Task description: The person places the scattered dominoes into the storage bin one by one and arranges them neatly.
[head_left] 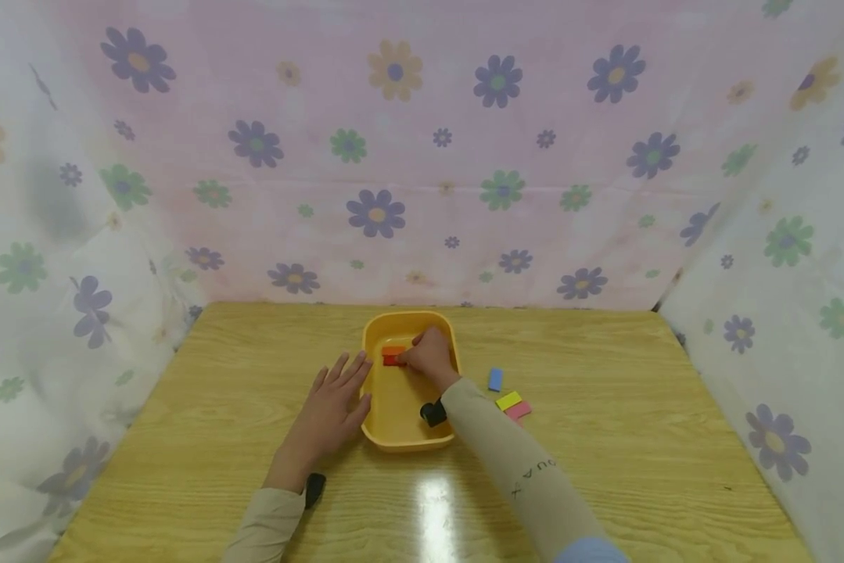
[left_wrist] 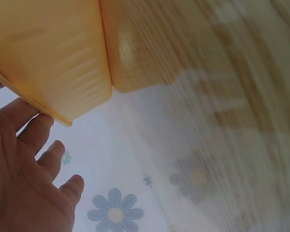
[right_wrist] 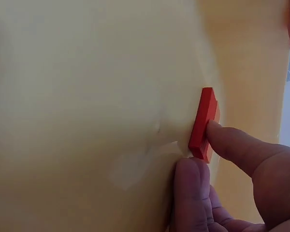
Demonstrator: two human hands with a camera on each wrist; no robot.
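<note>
My right hand reaches into a yellow plastic tub and pinches a red block near the tub's floor. The thumb presses the block's side, and the fingers are right at its near end in the right wrist view. Close behind it lies an orange block, mostly hidden by the red one in the right wrist view. Outside the tub, my left hand rests against the left rim with its fingers spread and fairly straight. In the left wrist view the fingertips touch the rim.
Right of the tub, a blue block, a yellow block and pink pieces lie on the wooden table. Flower-patterned sheets enclose the table at the back and sides.
</note>
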